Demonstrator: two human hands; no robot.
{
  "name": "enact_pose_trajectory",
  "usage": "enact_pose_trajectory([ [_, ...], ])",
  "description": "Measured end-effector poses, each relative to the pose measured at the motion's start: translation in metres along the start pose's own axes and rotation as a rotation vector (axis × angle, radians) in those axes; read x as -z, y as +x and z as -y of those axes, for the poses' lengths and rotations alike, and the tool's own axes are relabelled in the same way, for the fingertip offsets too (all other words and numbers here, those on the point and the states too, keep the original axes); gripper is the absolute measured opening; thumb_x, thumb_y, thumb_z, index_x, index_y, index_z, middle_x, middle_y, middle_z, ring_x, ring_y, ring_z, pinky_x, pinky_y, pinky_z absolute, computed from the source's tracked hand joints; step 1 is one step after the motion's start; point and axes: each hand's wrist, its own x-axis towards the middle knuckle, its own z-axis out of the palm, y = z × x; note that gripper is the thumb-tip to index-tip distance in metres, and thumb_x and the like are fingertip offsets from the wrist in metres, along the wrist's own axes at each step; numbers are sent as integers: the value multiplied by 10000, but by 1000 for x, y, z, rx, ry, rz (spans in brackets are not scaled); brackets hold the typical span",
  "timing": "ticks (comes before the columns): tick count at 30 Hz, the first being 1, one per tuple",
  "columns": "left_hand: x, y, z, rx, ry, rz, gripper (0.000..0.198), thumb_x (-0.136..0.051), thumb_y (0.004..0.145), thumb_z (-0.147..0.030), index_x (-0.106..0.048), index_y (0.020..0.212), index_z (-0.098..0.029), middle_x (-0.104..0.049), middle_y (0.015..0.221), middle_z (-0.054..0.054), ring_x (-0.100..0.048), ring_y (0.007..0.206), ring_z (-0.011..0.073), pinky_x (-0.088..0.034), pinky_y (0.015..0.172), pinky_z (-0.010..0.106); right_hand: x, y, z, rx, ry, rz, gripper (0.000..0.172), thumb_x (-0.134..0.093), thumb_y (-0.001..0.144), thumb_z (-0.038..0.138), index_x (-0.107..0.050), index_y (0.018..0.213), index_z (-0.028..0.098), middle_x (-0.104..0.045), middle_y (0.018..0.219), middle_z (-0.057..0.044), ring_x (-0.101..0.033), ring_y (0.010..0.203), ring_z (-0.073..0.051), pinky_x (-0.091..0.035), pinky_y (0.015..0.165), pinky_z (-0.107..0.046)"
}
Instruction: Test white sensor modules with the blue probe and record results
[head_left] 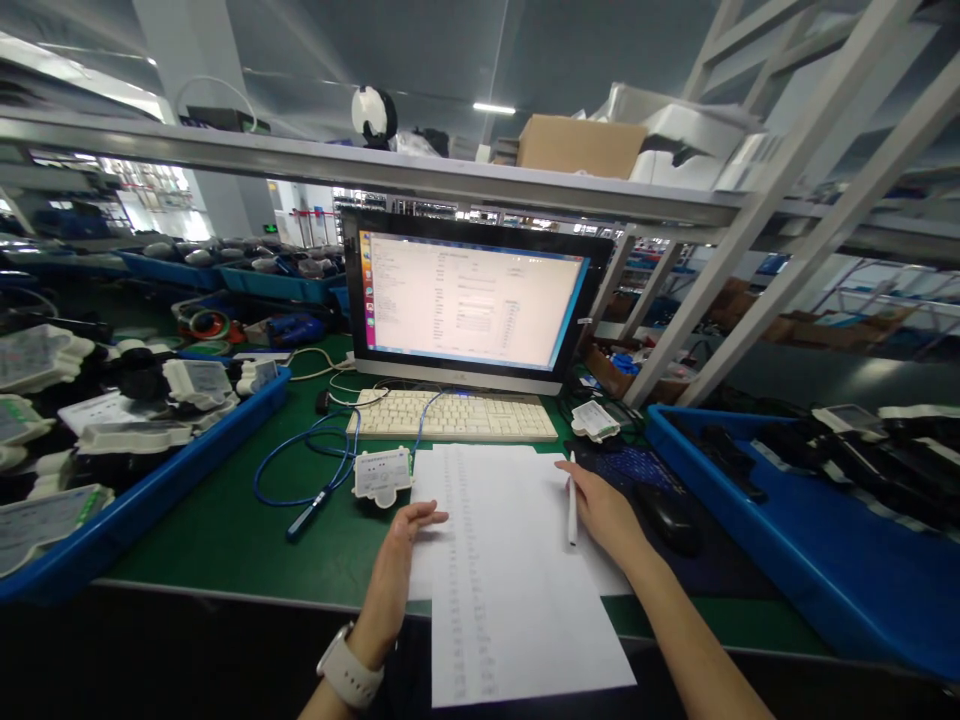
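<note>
Printed paper sheets (517, 570) lie on the green bench mat, the top one reaching over the front edge. My left hand (409, 535) is at the left edge of the sheets, fingers apart and holding nothing. A white pen (572, 505) is in my right hand (600, 505), above the right side of the paper. Just beyond my left hand sits a white labelled module (383, 475). Behind the paper is a white keyboard (457, 415), and a monitor (472, 300) shows a page of text and fields.
Blue bins (150, 505) of white and black modules stand at the left, another blue bin (817, 570) at the right. A black mouse (666, 518), a small module (595, 421) and a blue cable (262, 480) lie on the bench. A shelf (450, 178) crosses above.
</note>
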Motion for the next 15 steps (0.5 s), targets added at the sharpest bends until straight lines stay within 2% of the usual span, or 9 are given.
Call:
enact_pose_trajectory([
  [2,-1,1,-1,25,-47,-30,636,-387,764,-712,-577,987,-147,-659,971,132,-546,1044,309,-244,1038,527,-10,4,-6,-40,6,-53,420,-301,843,200,-523,1199,181,-627,892,-77,-616,783,-216,-472,649,-306],
  [4,-2,-1,-1,29,-55,-42,622,-410,763,-700,-587,980,-144,-657,966,129,-547,1040,303,-249,1040,509,-16,3,-8,-124,7,-145,423,-316,844,277,-505,1203,156,-607,822,-66,-599,696,-211,-446,591,-294],
  [7,-3,-8,-5,-27,32,-51,557,-390,810,-646,-596,980,-158,-653,947,108,-555,1025,287,-289,1021,489,-17,-1,-8,-283,18,-252,329,-400,788,414,-563,958,185,-518,617,-1,-525,529,-184,-360,483,-262],
  [9,-4,-15,-11,-103,161,-48,482,-370,857,-573,-599,987,-170,-649,914,90,-573,980,264,-352,975,458,-14,-2,-7,-370,32,-281,254,-441,737,470,-501,728,223,-436,523,33,-451,454,-158,-296,445,-247],
  [11,-2,-22,-19,-200,323,-32,377,-387,885,-483,-605,966,-186,-642,854,66,-594,889,231,-431,879,399,-12,-2,-6,-418,56,-311,307,-457,710,506,-365,587,240,-356,472,53,-361,417,-132,-260,434,-242],
  [13,4,-23,-31,-347,512,-54,243,-461,872,-394,-611,902,-205,-634,829,47,-596,841,208,-463,804,350,-10,-1,-4,-440,85,-342,399,-464,699,540,-254,537,242,-268,450,66,-279,409,-119,-249,431,-242],
  [15,12,-18,-43,-525,746,-154,157,-550,825,-332,-610,916,-219,-627,908,46,-581,905,215,-453,838,357,-10,0,-5,-447,114,-348,452,-466,688,566,-200,522,241,-205,450,71,-239,413,-118,-249,429,-247],
])
